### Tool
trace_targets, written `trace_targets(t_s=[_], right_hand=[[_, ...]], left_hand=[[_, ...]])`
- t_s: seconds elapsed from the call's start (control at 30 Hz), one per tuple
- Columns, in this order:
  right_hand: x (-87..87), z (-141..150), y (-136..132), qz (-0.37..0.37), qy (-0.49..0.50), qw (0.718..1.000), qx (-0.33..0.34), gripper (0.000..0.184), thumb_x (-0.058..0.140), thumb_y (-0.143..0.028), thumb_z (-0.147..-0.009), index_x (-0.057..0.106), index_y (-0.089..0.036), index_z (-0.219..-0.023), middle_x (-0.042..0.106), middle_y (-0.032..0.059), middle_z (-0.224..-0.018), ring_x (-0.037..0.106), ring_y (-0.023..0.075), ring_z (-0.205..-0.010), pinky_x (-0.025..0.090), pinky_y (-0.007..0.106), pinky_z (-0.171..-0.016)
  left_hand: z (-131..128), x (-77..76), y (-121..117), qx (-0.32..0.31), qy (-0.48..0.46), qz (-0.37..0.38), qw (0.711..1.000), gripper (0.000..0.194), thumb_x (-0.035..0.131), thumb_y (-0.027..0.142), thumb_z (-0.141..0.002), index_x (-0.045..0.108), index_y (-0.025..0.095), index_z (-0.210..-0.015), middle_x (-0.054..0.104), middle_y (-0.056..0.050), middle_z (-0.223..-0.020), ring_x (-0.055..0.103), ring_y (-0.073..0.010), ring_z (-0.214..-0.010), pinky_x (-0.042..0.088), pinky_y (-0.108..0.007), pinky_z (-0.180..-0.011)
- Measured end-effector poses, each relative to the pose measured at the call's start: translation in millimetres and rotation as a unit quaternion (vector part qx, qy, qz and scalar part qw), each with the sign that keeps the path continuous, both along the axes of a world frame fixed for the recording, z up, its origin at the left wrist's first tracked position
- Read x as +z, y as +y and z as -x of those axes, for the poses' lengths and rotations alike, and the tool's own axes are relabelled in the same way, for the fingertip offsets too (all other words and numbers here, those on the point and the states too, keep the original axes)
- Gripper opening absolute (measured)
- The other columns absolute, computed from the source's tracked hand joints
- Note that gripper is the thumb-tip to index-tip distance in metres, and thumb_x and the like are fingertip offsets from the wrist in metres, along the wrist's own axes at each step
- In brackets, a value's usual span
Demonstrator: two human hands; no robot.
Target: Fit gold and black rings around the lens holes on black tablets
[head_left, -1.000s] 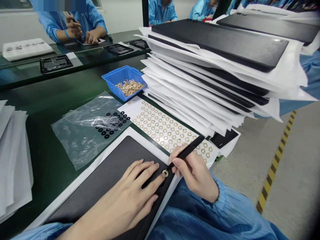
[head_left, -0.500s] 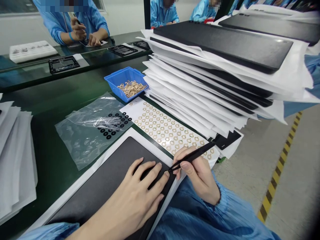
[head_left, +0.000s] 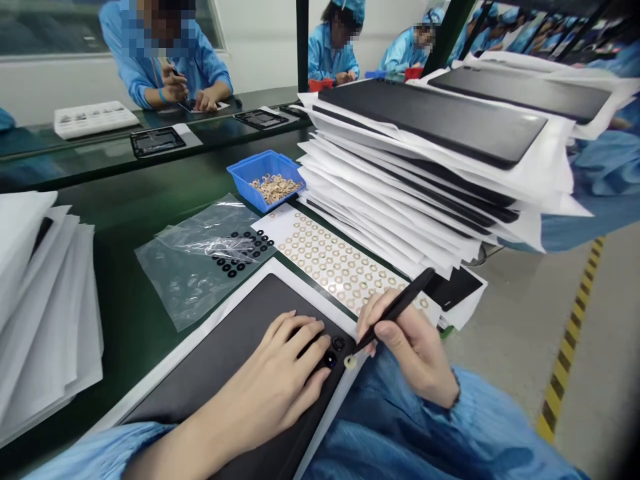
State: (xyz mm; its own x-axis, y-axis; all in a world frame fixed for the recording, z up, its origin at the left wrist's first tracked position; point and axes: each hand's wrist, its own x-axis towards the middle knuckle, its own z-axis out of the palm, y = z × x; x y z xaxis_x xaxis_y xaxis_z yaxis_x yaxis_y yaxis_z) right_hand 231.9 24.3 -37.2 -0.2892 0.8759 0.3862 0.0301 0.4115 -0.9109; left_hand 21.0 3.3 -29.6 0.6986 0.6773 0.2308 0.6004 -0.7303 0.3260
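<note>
You seem to be at the ring-handling step: your right hand (head_left: 417,357) pinches black tweezers (head_left: 395,310) — a pale ring (head_left: 350,362) at their tip, beside the camera lenses (head_left: 339,343). Left hand (head_left: 273,380) loosely spread on the black tablet back (head_left: 225,347); the next move calls for steady tips.

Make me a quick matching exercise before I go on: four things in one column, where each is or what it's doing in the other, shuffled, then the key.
Things:
1. Tweezers
2. Left hand
3. Tray
4. Small tan ring

Places or states:
A. holding loose rings
B. at the tweezers' tip
C. held in the right hand
D. resting on the black panel

Pairs: 1-C, 2-D, 3-A, 4-B
</note>
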Motion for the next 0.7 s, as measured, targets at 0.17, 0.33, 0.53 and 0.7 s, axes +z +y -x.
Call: trace_targets(t_s=[0.17,0.33,0.53,0.7], right_hand=[[71.4,18,57,-0.139,-0.130,0.981,-0.048,0.014,0.047,-0.030,-0.093,0.052,-0.019,-0.085,0.059,0.0000,-0.067,0.061,0.0124,-0.058,0.050,0.026,-0.057],[101.1,77,160,-0.203,-0.144,0.967,-0.055,0.011,0.044,-0.029,-0.093,0.048,-0.019,-0.090,0.060,0.0011,-0.076,0.063,0.0134,-0.063,0.052,0.028,-0.065],[84.3,115,226,-0.204,-0.255,0.942,-0.082,0.006,0.048,-0.009,-0.084,0.051,-0.014,-0.086,0.061,0.0052,-0.077,0.059,0.0170,-0.072,0.048,0.033,-0.076],[98.5,103,216,-0.195,-0.270,0.941,-0.055,0.012,0.041,-0.016,-0.090,0.052,-0.015,-0.085,0.064,0.0046,-0.080,0.058,0.0147,-0.071,0.047,0.031,-0.073]], left_hand=[[-1,2.6,1,-0.008,0.013,0.012,1.000,0.028,0.040,0.023,-0.095,0.053,0.012,-0.116,0.054,-0.011,-0.118,0.043,-0.0251,-0.113,0.034,-0.044,-0.102],[0,4.2,-1,-0.003,0.015,0.003,1.000,0.026,0.042,0.024,-0.093,0.055,0.013,-0.112,0.055,-0.010,-0.114,0.046,-0.0242,-0.107,0.038,-0.041,-0.096],[2,1.9,-1,-0.006,0.006,-0.016,1.000,0.023,0.043,0.024,-0.093,0.056,0.013,-0.108,0.056,-0.009,-0.111,0.048,-0.0223,-0.104,0.038,-0.035,-0.095],[2,-0.3,1,-0.013,0.008,-0.040,0.999,0.024,0.043,0.024,-0.093,0.057,0.013,-0.108,0.058,-0.009,-0.110,0.049,-0.0225,-0.103,0.037,-0.034,-0.096]])
